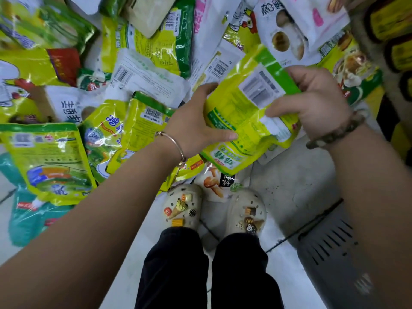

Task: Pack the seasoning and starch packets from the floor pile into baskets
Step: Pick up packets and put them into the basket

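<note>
Pale, scuffed floor [301, 186] lies nearest, under our decorated clogs [182, 206]. A grey slotted basket [334, 253] stands at lower right, near our right leg. Above the clogs, held clear of the floor between both hands, is the yellow-green packet [245, 103]: a glossy, flat film pouch, barcode side up, possibly with a second pouch beneath it. Our left hand [194, 123] grips its left edge, thumb on top and fingers underneath. Our right hand [316, 101] pinches the right edge, fingers curled over the film. We judge the packet light, limp and slippery: its film creases and the contents would shift, so opposite edges or sealed margins give the surest hold. Beyond, the pile [145, 70] spreads across the floor as overlapping crinkled pouches in yellow, green and white, shiny and mostly lying flat.
</note>
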### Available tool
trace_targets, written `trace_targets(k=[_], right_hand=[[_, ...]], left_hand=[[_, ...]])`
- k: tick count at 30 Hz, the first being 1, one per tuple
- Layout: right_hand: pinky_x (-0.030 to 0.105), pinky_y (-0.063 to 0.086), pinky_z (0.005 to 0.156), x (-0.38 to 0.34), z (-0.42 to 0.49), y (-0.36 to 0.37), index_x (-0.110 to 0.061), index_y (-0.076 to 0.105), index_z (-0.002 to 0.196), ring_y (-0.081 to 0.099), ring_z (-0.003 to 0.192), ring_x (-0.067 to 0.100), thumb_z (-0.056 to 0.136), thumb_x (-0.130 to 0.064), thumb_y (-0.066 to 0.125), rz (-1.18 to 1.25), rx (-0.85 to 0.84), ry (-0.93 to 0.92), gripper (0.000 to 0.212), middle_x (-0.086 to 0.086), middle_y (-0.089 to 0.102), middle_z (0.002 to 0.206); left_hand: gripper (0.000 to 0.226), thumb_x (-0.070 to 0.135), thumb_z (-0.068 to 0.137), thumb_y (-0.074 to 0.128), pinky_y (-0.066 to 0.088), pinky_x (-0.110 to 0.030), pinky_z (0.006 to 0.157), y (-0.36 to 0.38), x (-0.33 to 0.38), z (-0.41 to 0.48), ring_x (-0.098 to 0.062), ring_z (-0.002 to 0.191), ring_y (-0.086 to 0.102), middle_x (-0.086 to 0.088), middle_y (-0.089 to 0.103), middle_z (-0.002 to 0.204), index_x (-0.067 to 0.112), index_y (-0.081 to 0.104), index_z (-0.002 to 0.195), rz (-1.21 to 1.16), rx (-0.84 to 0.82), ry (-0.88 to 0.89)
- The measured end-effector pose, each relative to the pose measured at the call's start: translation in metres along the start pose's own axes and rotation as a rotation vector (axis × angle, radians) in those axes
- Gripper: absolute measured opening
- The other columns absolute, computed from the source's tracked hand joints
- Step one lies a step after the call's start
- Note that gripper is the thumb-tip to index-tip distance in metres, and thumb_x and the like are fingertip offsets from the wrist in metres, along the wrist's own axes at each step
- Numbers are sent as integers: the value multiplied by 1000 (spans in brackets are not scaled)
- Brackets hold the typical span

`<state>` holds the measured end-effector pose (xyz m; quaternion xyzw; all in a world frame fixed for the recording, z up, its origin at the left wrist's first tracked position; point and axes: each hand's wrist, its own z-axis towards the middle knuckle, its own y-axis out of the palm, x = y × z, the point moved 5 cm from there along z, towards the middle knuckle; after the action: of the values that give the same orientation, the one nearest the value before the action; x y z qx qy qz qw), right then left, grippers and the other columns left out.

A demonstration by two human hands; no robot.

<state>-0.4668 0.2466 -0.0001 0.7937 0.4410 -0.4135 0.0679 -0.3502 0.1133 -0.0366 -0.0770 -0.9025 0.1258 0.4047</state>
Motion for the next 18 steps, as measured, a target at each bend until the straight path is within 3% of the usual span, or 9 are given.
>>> trace_targets(k=[2,3,4,6,9,11,12,16,18], right_hand=[[23,36,40,0,9,3,2,45,65,48,56,16,55,-11,79,29,59,43,37,11,54,65],[20,36,38,6,17,7,-11,44,64,47,55,12,63,-5,78,52,84,92,35,4,52,67],[19,39,39,15,26,11,-17,44,68,50,58,12,68,-5,77,88,118,144,36,3,54,74],[24,52,55,37,39,22,-18,53,79,60,71,16,66,-25,79,198,188,264,30,5,62,90],[40,53,84,74,63,45,-14,62,110,64,93,22,36,-56,71,279,227,488,85,6,67,109],[40,53,87,103,87,57,-12,59,119,63,98,23,19,-63,66,257,267,578,112,5,66,112],[39,53,86,102,90,64,-10,59,118,64,98,23,19,-64,68,277,286,621,113,5,66,110],[27,52,75,76,83,77,-7,57,92,61,75,16,70,-50,72,348,435,670,51,2,62,85],[26,48,69,79,85,81,-6,51,93,55,67,15,76,-44,70,307,485,694,46,2,57,81]], left_hand=[[57,30,68,82,51,-34,86,-6,-11,0,-16,91,62,1,65,98,14,58,117,-69,-9,-61],[41,28,72,80,51,-28,80,-10,-17,0,-11,81,62,1,65,87,13,63,106,-77,0,-75],[27,25,76,77,48,-19,72,-15,-21,-1,-1,71,60,4,63,77,14,64,98,-75,23,-75],[15,20,80,73,38,-7,56,-25,-30,-6,12,54,52,12,59,68,19,62,89,-85,115,-67],[11,14,84,69,39,-8,55,-39,-52,-14,11,53,50,7,60,74,19,60,89,-154,282,-114],[9,13,86,66,43,-16,63,-47,-69,-21,8,58,52,2,63,79,18,60,90,-219,410,-166],[7,14,86,66,44,-21,68,-50,-78,-25,1,63,56,1,64,80,18,61,90,-252,462,-194],[6,17,85,67,50,-36,76,-54,-100,-31,-13,70,59,5,65,78,21,63,85,-394,560,-252],[7,15,86,66,49,-33,74,-54,-105,-32,-10,67,58,6,64,77,21,62,84,-412,582,-267]])
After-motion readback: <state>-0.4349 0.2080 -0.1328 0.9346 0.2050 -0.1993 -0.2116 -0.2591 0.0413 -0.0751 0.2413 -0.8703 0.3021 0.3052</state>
